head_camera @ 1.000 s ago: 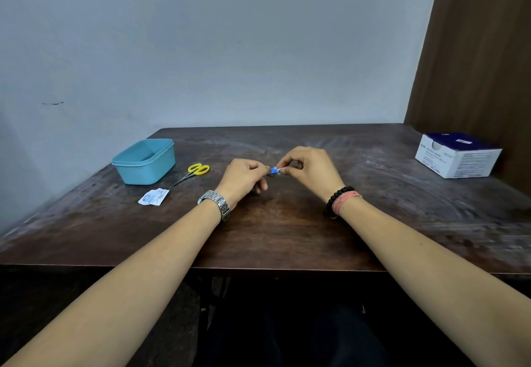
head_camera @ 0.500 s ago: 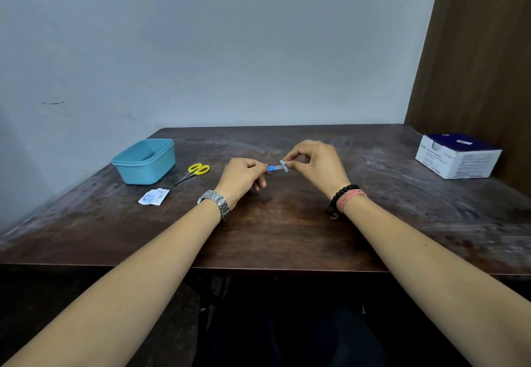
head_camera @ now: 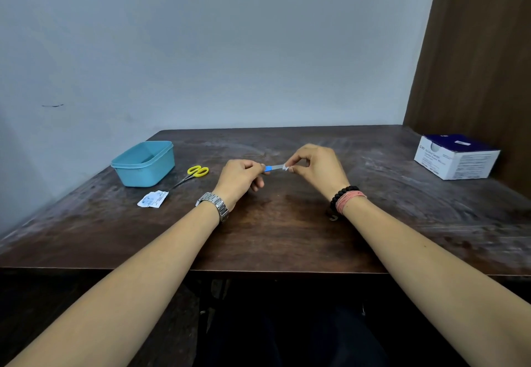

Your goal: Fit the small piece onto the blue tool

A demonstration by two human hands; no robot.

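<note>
A small slender item with a blue end and a pale, thin shaft (head_camera: 273, 168) is held just above the dark brown wooden table (head_camera: 287, 231), between both hands. The left hand (head_camera: 240, 178) pinches its blue end with curled fingers; the right hand (head_camera: 317, 168) pinches the torn whitish tip. To the left lie yellow-handled scissors (head_camera: 193, 174), a crumpled white paper wrapper (head_camera: 153, 199) and a light blue plastic tub (head_camera: 144, 163). A white and navy cardboard box (head_camera: 457, 156) sits far right.

Steel watch (head_camera: 214, 205) — black beads (head_camera: 340, 196), pink band (head_camera: 349, 200).
</note>
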